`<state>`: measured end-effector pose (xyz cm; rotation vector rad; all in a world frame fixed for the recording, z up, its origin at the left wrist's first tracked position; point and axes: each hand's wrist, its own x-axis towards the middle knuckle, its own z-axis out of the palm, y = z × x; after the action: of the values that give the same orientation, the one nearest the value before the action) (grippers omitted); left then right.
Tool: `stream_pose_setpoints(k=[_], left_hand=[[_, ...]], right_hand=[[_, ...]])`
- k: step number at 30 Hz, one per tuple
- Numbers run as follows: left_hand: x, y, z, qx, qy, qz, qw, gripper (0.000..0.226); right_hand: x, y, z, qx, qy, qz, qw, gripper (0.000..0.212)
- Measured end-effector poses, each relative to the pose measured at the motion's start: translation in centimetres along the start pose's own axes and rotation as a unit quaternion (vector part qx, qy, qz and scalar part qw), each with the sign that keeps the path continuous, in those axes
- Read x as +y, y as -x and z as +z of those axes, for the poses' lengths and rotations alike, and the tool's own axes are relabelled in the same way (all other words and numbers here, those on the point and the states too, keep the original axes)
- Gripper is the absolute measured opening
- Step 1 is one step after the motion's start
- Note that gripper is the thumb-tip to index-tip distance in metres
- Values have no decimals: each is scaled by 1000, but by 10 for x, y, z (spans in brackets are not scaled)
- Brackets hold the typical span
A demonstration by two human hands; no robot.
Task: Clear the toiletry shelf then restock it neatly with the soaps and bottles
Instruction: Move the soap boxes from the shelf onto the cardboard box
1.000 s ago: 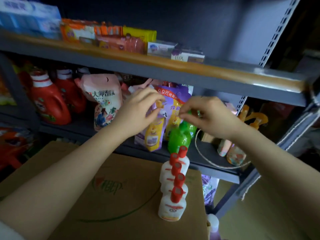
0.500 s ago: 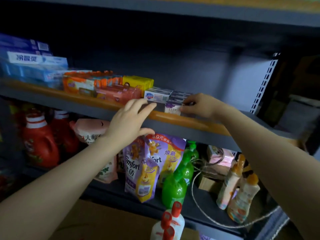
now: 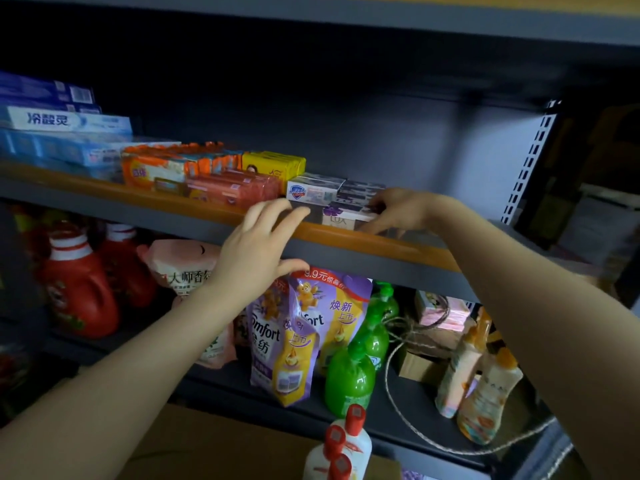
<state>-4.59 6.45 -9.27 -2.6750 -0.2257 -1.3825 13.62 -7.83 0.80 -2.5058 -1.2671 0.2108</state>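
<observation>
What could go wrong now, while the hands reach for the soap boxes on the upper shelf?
1. The right hand grips the Lux soap box at the shelf's orange lip; a weak grip might drop it onto the green bottles below.
2. Pulling it may shift the Safeguard box beside it.
3. The left hand is open and steadies nothing.

Shelf (image 3: 104, 209) grey, orange front lip. Toothpaste boxes (image 3: 65, 121) blue/white. Soap packs (image 3: 156, 166) orange; one soap bar (image 3: 273, 162) yellow. Lux box (image 3: 341, 216) white with purple flower. Detergent jugs (image 3: 81, 289) red, white collars. Comfort pouches (image 3: 287, 341) purple/yellow. Spray bottles (image 3: 349, 379) green.
</observation>
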Motion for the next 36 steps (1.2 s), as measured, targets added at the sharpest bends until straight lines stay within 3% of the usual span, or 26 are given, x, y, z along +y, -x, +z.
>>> stream_pose_setpoints(k=[2, 5, 7, 10, 14, 16, 18, 20, 22, 24, 27, 30, 32, 36], left_hand=[[0, -2, -1, -27, 15, -9, 999, 77], [9, -10, -11, -72, 136, -96, 983, 78], [27, -18, -29, -57, 306, -168, 935, 81], [60, -22, -55, 7, 499, -158, 852, 65], [80, -17, -64, 54, 475, -154, 865, 48], [77, -11, -62, 54, 465, -159, 869, 40], [69, 2, -58, 32, 467, -140, 872, 38], [63, 16, -56, 10, 492, -118, 863, 39], [60, 29, -51, 1, 528, -114, 842, 42], [59, 38, -45, -10, 555, -124, 823, 44], [55, 46, -37, -24, 547, -139, 825, 44], [50, 52, -30, -22, 515, -162, 842, 45], [49, 56, -25, -23, 504, -164, 847, 52], [50, 63, -15, -16, 514, -152, 844, 61]], right_hand=[[3, 10, 0, 113, -27, -41, 992, 65], [2, 40, -1, 252, -169, -162, 939, 70], [0, 64, 4, 274, -211, -240, 907, 72], [-1, 88, 25, 294, -200, -292, 888, 75], [-6, 101, 65, 360, -125, -328, 865, 74], [-1, 105, 75, 354, -121, -358, 855, 81], [5, 111, 80, 296, -227, -329, 867, 87], [10, 116, 84, 223, -367, -293, 854, 78], [14, 117, 90, 178, -412, -276, 850, 58], [17, 118, 96, 171, -392, -269, 863, 41], [12, 124, 101, 185, -389, -284, 856, 35], [1, 133, 97, 273, -237, -315, 878, 38], [-8, 139, 98, 332, -113, -349, 869, 43], [-17, 148, 112, 361, -20, -359, 860, 45]])
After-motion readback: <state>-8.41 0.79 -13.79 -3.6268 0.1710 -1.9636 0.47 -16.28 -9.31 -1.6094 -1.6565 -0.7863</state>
